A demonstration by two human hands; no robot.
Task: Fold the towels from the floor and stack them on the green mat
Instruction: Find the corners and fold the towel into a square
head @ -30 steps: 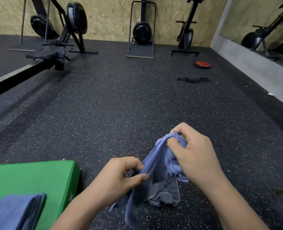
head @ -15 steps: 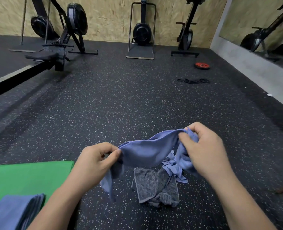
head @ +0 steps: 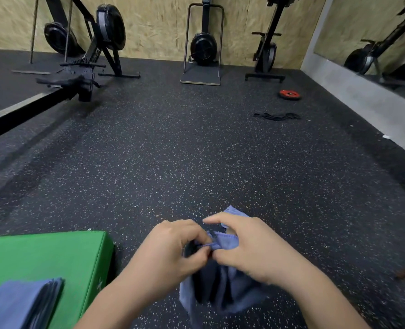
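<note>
Blue cloth towel [head: 227, 242] hangs unfolded over the speckled black floor [head: 196, 162], pinched in my left grip [head: 170, 252] and right grip [head: 251, 248]; folded blue towels [head: 19, 302] already sit on the green padded mat [head: 42, 252], so I judge myself partway.

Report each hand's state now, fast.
Left hand: closed, pinching the edge of the blue towel.
Right hand: closed, pinching the same towel beside the left.
</note>
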